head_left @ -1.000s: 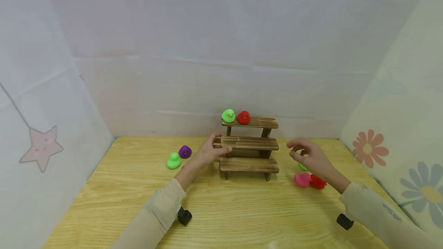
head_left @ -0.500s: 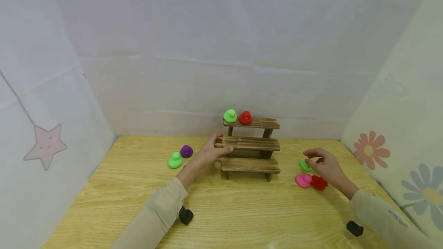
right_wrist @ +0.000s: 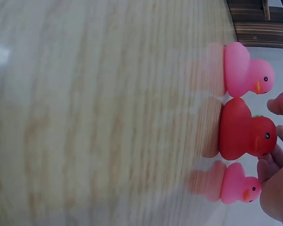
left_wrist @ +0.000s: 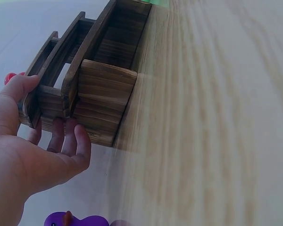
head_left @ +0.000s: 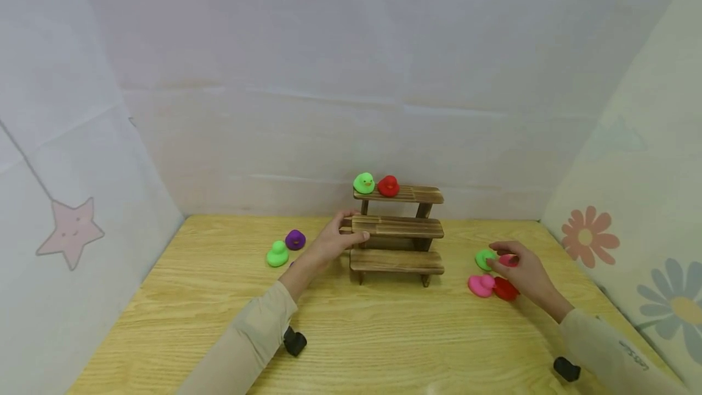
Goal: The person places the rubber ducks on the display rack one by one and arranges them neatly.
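Note:
My left hand grips the left end of a brown wooden three-step stand, thumb over the middle step and fingers beneath, as the left wrist view confirms. On its top step sit a green rubber duck and a red rubber duck. At the right, my right hand hovers low with loosely bent fingers around a pink duck that stands on the table. A green duck lies by its fingertips. Nearer are another pink duck and a red duck, partly under the hand.
Left of the stand, a green duck and a purple duck stand on the wooden table; another purple bit is mostly hidden behind the left forearm. A pale cloth wall closes off the back and both sides.
My right hand has moved right and down, from beside the stand to the ducks at the right, uncovering the green one. The left hand has kept its hold on the stand.

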Demonstrator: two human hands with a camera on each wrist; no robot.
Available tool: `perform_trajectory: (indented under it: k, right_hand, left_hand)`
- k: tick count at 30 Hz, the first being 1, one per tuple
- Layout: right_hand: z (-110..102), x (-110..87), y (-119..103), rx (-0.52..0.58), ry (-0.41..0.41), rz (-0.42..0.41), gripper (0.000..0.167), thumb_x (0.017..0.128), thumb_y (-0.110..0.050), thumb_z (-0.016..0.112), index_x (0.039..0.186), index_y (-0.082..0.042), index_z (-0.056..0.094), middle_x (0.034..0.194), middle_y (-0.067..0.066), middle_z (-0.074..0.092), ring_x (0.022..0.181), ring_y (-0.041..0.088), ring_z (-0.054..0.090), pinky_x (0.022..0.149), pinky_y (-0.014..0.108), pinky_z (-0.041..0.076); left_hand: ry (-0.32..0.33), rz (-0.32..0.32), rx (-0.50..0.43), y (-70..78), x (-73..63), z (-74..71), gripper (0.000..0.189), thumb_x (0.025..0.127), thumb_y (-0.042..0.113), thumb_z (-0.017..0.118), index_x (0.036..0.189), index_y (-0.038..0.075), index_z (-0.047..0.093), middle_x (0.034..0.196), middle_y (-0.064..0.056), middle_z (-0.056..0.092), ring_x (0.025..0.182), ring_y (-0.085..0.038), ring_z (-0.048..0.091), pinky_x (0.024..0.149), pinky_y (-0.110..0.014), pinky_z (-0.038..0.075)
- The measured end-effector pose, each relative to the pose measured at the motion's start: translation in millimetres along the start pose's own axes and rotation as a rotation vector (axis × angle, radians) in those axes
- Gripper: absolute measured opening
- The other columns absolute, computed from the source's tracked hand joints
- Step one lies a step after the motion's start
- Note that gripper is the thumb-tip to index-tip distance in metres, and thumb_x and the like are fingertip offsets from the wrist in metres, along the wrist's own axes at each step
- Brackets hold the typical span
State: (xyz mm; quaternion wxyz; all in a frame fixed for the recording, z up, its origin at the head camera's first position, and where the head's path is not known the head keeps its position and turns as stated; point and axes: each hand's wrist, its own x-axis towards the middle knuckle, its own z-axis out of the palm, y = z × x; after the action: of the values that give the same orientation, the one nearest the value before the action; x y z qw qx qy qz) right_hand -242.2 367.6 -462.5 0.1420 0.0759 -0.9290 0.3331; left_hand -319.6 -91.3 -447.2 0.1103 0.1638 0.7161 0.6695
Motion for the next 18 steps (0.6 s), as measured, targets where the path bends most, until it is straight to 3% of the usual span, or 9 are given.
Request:
perform_trajectory:
  k: [9, 18]
  right_hand:
    - [2.7, 3.8, 0.1, -0.073, -0.035, -0.020, 0.049, 0.092, -0.015, 0.078, 0.133, 0.005, 0.060, 0.124, 0.025, 0.061, 0.108, 0.041, 0.059, 0.089, 0.055, 0.051]
    - [4.1, 4.3, 2.0, -0.072, -0.076, -0.029, 0.048, 0.092, -0.018, 0.078, 0.132, 0.004, 0.061, 0.122, 0.025, 0.062, 0.106, 0.042, 0.059, 0.089, 0.058, 0.050]
  left_hand:
    - [-0.001, 0.004, -0.014, -1.5, 0.4, -1.4, 0.073, 0.088, 0.031, 0.081, 0.150, 0.021, 0.044, 0.143, -0.013, 0.043, 0.112, -0.029, 0.059, 0.093, -0.048, 0.051]
    - [0.008, 0.003, 0.013, -0.1, -0.3, -0.2, 0.078, 0.088, 0.034, 0.081, 0.153, 0.018, 0.041, 0.151, -0.013, 0.037, 0.118, -0.033, 0.056, 0.098, -0.053, 0.048]
